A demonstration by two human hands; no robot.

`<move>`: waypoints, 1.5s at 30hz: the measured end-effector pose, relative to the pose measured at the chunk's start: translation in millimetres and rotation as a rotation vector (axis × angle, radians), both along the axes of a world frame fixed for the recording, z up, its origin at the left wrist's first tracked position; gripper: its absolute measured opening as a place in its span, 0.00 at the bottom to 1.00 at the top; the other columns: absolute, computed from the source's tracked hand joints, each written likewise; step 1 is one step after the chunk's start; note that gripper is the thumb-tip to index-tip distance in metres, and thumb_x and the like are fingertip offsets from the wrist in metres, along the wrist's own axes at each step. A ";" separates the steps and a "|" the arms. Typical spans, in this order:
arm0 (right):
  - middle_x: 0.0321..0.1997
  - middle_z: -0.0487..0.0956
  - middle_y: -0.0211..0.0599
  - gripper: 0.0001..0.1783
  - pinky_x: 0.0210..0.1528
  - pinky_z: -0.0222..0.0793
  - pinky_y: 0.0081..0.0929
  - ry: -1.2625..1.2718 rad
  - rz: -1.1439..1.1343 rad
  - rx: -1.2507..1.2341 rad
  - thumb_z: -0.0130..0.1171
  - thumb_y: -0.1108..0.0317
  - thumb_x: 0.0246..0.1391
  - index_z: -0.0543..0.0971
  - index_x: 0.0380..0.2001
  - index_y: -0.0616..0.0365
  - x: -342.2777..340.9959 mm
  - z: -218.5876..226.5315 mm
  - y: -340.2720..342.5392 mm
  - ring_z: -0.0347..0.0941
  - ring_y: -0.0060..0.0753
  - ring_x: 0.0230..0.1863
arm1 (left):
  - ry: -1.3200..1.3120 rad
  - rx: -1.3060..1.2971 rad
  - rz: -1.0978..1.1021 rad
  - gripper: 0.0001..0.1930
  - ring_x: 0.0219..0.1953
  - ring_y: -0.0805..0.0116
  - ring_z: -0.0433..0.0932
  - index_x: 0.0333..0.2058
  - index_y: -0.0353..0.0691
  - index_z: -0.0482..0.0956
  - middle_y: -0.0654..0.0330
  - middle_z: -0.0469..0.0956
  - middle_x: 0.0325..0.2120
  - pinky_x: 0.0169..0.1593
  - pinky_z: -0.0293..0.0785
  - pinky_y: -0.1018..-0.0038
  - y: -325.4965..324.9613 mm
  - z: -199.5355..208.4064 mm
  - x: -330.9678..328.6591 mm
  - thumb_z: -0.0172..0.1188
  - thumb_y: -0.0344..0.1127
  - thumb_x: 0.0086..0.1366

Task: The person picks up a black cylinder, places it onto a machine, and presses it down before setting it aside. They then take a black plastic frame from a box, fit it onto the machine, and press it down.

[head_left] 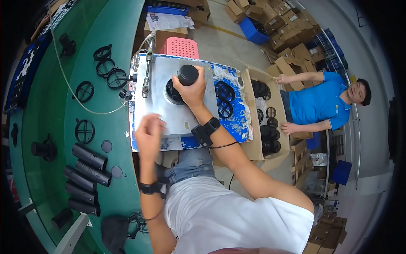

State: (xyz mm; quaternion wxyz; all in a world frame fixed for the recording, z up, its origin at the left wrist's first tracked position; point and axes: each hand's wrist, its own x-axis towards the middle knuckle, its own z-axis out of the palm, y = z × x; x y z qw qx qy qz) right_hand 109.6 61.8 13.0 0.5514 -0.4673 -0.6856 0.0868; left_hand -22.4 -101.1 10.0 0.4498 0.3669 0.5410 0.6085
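my right hand (192,89) is wrapped around a black cylinder (187,75), holding it upright over a round opening (171,94) in the metal plate (169,114); the hand covers most of that opening, so i cannot tell whether the cylinder sits in it. my left hand (149,134) hangs loose and blurred above the near edge of the plate, holding nothing i can make out. the plate lies on a blue, worn board (237,120). black ribbed rings (224,99) lie on the board just right of my wrist. on the green table (122,190) to my left lie dark tubes (86,171), partly cut by shadow. a person in a blue shirt (319,103) sits by a cardboard box (277,139) of black parts.
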 end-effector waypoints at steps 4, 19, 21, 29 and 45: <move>0.32 0.78 0.40 0.28 0.38 0.73 0.32 0.026 -0.004 0.007 0.74 0.65 0.35 0.69 0.39 0.59 9.8 -5.1 -4.9 0.77 0.37 0.32 | 0.499 0.268 0.266 0.11 0.33 0.66 0.81 0.41 0.34 0.77 0.54 0.82 0.32 0.38 0.75 0.71 89.0 30.3 -98.2 0.52 0.34 0.65; 0.35 0.78 0.38 0.29 0.42 0.72 0.27 0.065 0.077 -0.071 0.74 0.64 0.37 0.71 0.41 0.60 2.3 -0.2 -10.9 0.75 0.30 0.36 | 1.271 -0.383 -0.230 0.16 0.46 0.43 0.77 0.35 0.33 0.82 0.38 0.78 0.40 0.53 0.72 0.58 188.4 -36.6 -159.1 0.50 0.33 0.52; 0.35 0.78 0.37 0.28 0.42 0.72 0.27 0.089 0.111 -0.091 0.74 0.64 0.38 0.71 0.41 0.60 1.4 5.5 -9.8 0.75 0.30 0.36 | 1.219 -0.393 -0.309 0.18 0.49 0.44 0.76 0.40 0.32 0.80 0.38 0.77 0.42 0.54 0.71 0.58 180.9 -41.1 -163.6 0.51 0.33 0.54; 0.39 0.76 0.37 0.25 0.41 0.71 0.23 0.619 0.398 0.451 0.65 0.58 0.51 0.70 0.45 0.63 11.3 190.7 -21.7 0.72 0.28 0.36 | 0.557 0.297 0.352 0.15 0.48 0.60 0.78 0.48 0.34 0.75 0.50 0.78 0.46 0.53 0.70 0.69 65.3 34.1 -154.7 0.55 0.32 0.63; 0.54 0.73 0.42 0.26 0.56 0.63 0.31 -0.055 1.009 -0.722 0.61 0.67 0.51 0.70 0.53 0.62 -3.9 40.8 -183.6 0.68 0.35 0.57 | 0.483 0.095 0.915 0.27 0.39 0.65 0.77 0.42 0.34 0.71 0.53 0.78 0.38 0.44 0.73 0.70 -153.0 64.7 -275.7 0.73 0.44 0.50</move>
